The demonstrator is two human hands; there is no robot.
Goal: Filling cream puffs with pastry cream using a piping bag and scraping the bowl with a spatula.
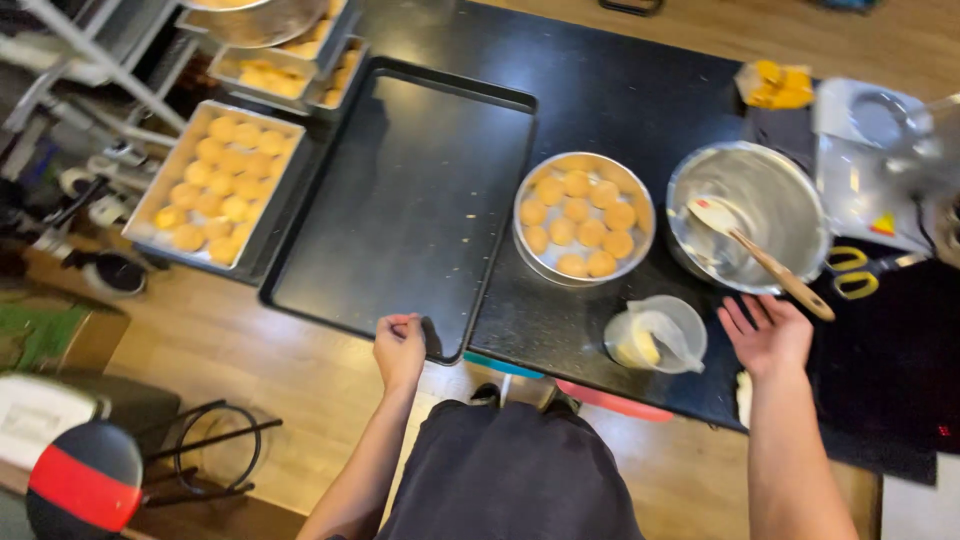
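My left hand (399,344) grips the near edge of a large empty black baking tray (404,196) that overhangs the black table (612,90). My right hand (768,333) hovers open over the table's near right part, just below the wooden handle of a spatula (757,255) that rests in a large metal bowl (775,198). A round metal pan (532,255) filled with several yellow dough balls sits between the tray and the bowl. A clear plastic cup (684,312) holding a piping bag and some yellow filling stands left of my right hand.
A rectangular pan of dough balls (216,183) sits far left, more pans (290,68) behind it. Yellow-handled scissors (852,271), a scale (865,160) and a yellow cloth (778,84) lie at the right. A stool (88,478) stands on the wooden floor lower left.
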